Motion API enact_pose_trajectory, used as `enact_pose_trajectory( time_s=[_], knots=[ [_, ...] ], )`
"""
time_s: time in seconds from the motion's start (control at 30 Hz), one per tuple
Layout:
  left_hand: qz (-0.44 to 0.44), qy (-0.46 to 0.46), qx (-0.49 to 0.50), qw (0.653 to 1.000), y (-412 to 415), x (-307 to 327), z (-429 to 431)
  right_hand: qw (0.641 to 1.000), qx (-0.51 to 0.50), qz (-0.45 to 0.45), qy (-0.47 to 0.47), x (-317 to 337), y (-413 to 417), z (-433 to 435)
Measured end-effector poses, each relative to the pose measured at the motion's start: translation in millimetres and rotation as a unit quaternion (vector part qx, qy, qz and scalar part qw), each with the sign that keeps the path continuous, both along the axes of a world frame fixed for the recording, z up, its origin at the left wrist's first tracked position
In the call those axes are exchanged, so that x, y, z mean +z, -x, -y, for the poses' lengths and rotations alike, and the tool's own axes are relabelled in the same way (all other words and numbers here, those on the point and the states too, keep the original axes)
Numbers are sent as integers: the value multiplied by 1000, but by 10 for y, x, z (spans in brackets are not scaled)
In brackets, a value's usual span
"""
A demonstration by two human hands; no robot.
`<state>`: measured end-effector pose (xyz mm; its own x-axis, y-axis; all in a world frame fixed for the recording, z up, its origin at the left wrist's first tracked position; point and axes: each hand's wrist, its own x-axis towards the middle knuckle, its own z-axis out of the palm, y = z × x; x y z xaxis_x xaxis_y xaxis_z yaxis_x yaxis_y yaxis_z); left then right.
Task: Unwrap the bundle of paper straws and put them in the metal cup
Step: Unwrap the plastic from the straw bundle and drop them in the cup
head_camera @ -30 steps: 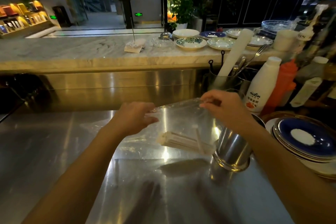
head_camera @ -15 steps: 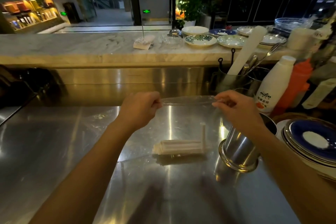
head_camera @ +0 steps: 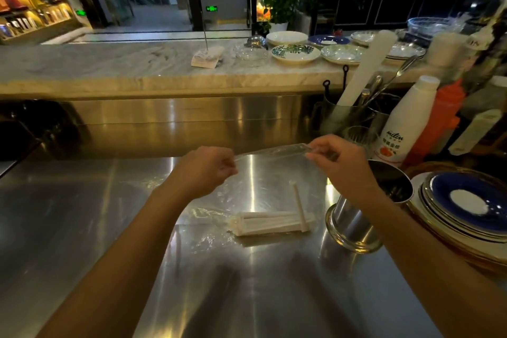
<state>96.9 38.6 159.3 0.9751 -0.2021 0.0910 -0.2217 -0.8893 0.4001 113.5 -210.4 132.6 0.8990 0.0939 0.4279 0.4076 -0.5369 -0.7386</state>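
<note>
Your left hand (head_camera: 204, 170) and right hand (head_camera: 340, 164) each pinch an end of the clear wrap (head_camera: 271, 149), stretched between them. Paper straws (head_camera: 271, 223) lie on the steel counter (head_camera: 82, 214), just beside the metal cup (head_camera: 356, 222).

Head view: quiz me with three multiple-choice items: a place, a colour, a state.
1. Beside the straws, the metal cup stands: A left; B right; C on top.
2. The top plate of the near stack is: A blue; B red; C green.
3. The plastic wrap is: A lying untouched; B stuffed in the cup; C pinched by the left hand and right hand.
Answers: B, it stands past the straws' right end; A, its face is blue; C, both hands stretch it.
</note>
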Motion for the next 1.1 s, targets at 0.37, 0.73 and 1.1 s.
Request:
enact_pose_trajectory(
  time_s=[0.37, 0.73, 1.1],
  knots=[
    [214, 42, -50, 975, -62, 209, 62, 994, 60, -89, 15, -46, -15, 53],
    [61, 16, -68, 996, -158, 70, 66, 996, 35, -67, -51, -102, -32, -27],
    [100, 36, -94, 990, -369, 142, 225, 990, 53, -46, -123, -43, -70, 33]
  ],
)
